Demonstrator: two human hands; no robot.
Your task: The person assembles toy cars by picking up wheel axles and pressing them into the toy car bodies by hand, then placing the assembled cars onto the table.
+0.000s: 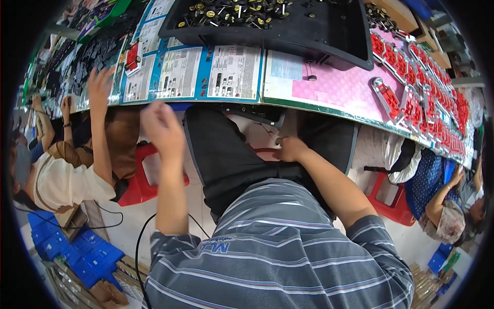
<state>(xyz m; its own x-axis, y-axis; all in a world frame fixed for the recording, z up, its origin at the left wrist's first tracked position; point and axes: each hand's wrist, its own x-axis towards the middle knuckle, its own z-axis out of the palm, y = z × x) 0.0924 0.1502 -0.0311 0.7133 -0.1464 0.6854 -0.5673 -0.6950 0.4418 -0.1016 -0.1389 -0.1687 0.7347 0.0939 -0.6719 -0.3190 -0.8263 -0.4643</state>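
Observation:
My left hand (pixel 162 126) is raised over my left thigh, close to the table's front edge. It is smeared by motion; its fingers look curled, and what they hold, if anything, does not show. Low between my thighs, my right hand (pixel 292 149) is closed, with its fingertips beside the red stool edge (pixel 266 152). Whatever its fingers may hold is hidden. Above my lap, a black tray (pixel 329 44) on the table contains many small black wheel parts with yellow hubs. One wheel-and-axle piece (pixel 311 72) lies just in front of the tray.
Printed card sheets (pixel 234 72) cover the table's middle. Rows of red-and-white toy car parts (pixel 411 105) fill the right side, and one red toy part (pixel 134 59) lies at left. A co-worker's raised hand (pixel 100 85) is close on my left; another person (pixel 445 211) sits at right.

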